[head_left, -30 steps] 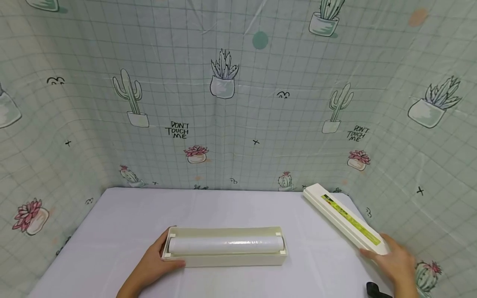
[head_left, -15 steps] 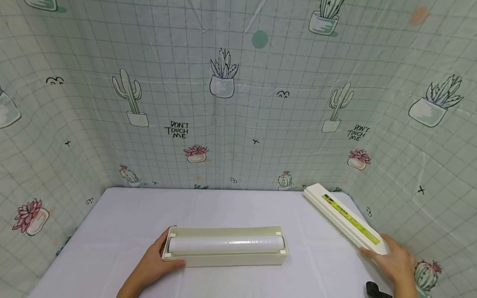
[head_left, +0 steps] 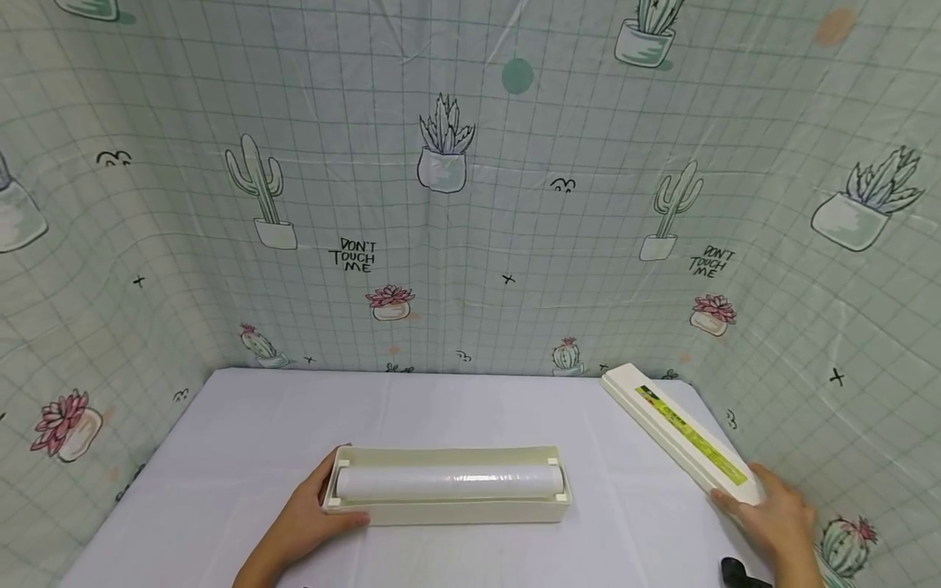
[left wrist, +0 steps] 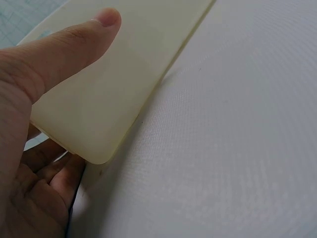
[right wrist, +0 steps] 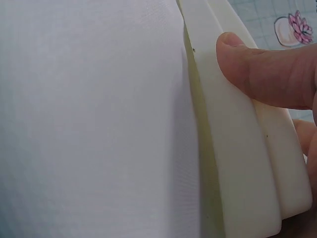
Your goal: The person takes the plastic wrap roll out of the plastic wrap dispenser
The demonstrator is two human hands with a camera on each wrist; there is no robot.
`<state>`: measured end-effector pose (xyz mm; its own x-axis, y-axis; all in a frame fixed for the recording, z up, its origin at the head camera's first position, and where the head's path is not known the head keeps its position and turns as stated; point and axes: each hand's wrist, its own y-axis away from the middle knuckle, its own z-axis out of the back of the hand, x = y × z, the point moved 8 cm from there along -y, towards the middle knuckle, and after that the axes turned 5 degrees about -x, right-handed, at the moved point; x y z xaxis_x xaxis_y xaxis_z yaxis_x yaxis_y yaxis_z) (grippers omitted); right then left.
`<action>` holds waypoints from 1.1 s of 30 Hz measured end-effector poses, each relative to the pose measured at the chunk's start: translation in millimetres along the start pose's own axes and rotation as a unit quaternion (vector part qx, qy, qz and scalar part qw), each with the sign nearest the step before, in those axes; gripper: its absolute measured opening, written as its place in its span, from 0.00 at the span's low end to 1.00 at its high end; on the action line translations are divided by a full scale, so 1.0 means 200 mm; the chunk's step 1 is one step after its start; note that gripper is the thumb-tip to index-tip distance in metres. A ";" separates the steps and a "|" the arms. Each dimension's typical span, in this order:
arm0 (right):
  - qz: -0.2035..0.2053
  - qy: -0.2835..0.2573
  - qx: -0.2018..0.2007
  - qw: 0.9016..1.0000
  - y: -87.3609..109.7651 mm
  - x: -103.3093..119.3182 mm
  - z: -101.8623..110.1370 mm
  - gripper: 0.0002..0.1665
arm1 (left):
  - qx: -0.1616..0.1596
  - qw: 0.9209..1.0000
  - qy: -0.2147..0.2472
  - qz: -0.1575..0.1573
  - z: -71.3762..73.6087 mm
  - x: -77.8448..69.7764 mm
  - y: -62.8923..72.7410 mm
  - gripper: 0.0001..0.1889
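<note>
Left hand grips crosswise oblong cream plastic box, right hand grips near end of slanting long white plastic lid.

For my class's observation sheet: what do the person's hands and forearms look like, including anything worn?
The left hand and right hand are bare, with no glove or ring showing. No sleeve, watch or bracelet shows on the visible parts of the forearms. The thumbnails look short.
</note>
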<state>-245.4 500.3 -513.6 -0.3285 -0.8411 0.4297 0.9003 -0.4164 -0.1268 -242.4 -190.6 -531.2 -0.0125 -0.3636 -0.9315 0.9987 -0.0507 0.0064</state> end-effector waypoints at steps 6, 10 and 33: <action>-0.007 0.002 0.012 1.000 0.00 0.00 -0.02 0.53 | -0.002 1.000 -0.001 0.001 0.00 0.01 0.00 0.60; -0.005 0.006 0.018 1.000 -0.01 0.00 -0.02 0.54 | -0.006 1.000 -0.007 0.002 0.00 0.01 -0.01 0.61; -0.022 0.026 0.071 0.997 -0.04 0.04 0.04 0.64 | -0.008 1.000 -0.012 0.004 0.00 0.00 0.00 0.60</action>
<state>-252.0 499.7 -501.8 -0.3796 -0.8418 0.3838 0.9150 -0.4029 0.0213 -242.2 -190.5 -531.0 -0.0049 -0.3854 -0.9227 0.9995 -0.0320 0.0080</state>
